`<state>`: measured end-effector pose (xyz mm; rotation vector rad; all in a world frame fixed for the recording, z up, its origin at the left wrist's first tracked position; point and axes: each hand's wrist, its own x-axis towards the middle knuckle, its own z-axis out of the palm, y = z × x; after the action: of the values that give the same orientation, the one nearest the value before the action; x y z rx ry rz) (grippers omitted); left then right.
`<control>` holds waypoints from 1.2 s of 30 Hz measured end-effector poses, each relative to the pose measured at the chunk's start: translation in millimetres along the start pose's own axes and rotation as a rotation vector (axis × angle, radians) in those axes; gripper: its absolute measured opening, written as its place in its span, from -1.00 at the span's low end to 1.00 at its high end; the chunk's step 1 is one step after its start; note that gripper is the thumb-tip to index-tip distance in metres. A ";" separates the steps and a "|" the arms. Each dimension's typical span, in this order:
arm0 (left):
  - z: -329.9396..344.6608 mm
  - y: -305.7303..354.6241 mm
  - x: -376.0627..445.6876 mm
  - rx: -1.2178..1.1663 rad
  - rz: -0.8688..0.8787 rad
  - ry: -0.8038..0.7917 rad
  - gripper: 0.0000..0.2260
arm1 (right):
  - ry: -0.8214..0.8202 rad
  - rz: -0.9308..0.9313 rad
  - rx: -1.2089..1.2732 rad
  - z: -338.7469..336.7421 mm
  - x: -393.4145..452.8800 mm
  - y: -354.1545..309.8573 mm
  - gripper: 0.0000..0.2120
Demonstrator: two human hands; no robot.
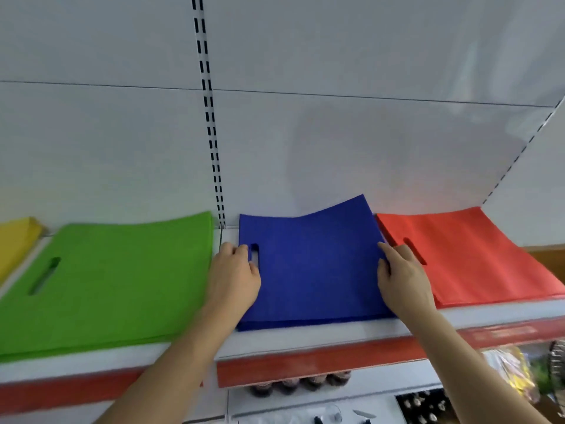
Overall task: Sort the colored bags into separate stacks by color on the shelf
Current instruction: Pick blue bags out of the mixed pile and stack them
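Two bare forearms, no sleeves showing; left hand (234, 278) and right hand (402, 278) wear no gloves, rings or watch.

Bright, even light; seemingly blurred edges.

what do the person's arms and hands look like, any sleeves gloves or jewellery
Both forearms are bare right down to the bottom edge of the picture, so no sleeves show. The left hand and right hand are ungloved. No ring, watch, bracelet or marking can be seen on either hand or wrist.
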<state>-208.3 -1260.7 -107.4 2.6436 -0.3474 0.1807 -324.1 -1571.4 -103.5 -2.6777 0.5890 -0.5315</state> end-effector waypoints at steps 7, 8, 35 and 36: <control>0.1 14.1 -8.9 0.271 -0.055 0.005 -0.60 | -0.135 -0.015 -0.012 7.5 10.3 7.0 -0.53; 1.4 15.8 -10.6 0.318 -0.046 -0.001 -0.57 | -0.155 -0.024 -0.023 7.5 10.4 7.8 -0.52; -71.2 -30.0 -96.5 0.427 -0.263 0.140 -0.31 | -0.267 -0.529 -0.216 18.3 -41.2 -127.9 -0.23; -80.6 -39.9 -105.0 0.422 -0.272 0.154 -0.31 | -0.265 -0.557 -0.210 20.0 -48.7 -143.4 -0.23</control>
<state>-303.5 -1166.7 -72.9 3.0282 0.1179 0.4041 -309.8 -1421.7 -76.4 -3.0396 -0.1982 -0.2472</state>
